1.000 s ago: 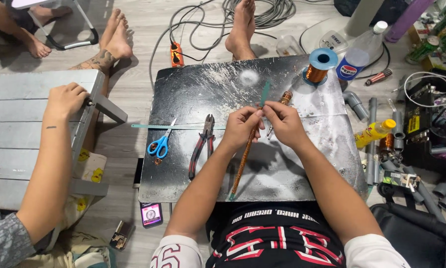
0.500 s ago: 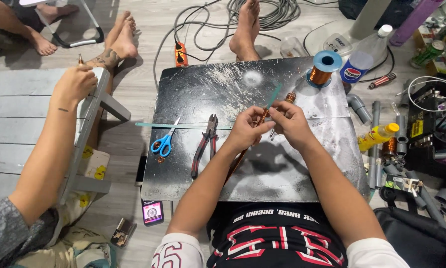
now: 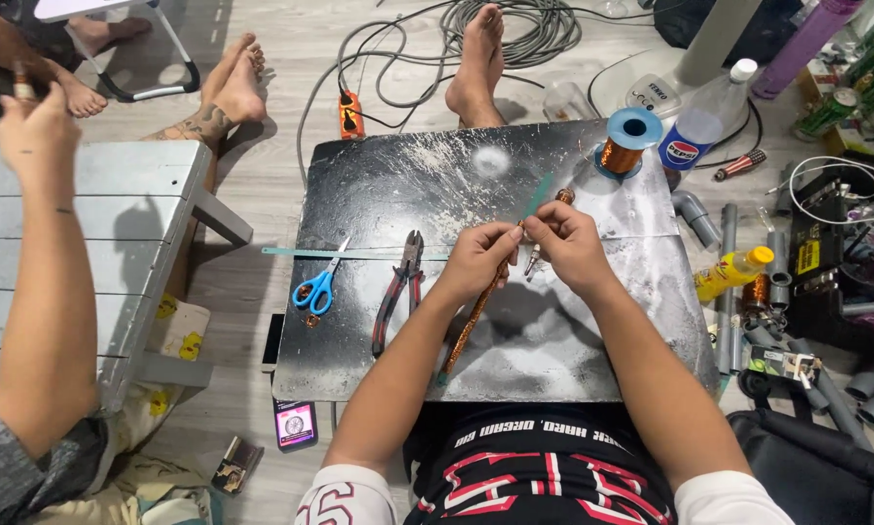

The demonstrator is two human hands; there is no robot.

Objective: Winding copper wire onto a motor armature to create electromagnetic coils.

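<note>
— What's biggest in my view?

— The dark board [image 3: 553, 340] across my lap, with a grey bench [image 3: 116, 224] to the left.

— And my hands?

— My left hand [image 3: 476, 261] is clenched around a long copper-wound rod [image 3: 471, 316], which slants down over the board. My right hand [image 3: 568, 243] pinches its upper end, just beside a green strip [image 3: 537, 194].

— Smaller bits?

— Pliers [image 3: 398, 292] and blue scissors [image 3: 317, 287] lie left of my hands; a copper wire spool [image 3: 624, 146] stands at the far edge.

Middle of the copper-wound rod [image 3: 476, 316] hidden under left hand [image 3: 478, 261]; what right hand [image 3: 565, 243] pinches is too small to tell. Co-worker's hand [image 3: 30, 131] at upper left, its small object partly cut off. Fan base [image 3: 651, 92] cropped at top edge.
</note>
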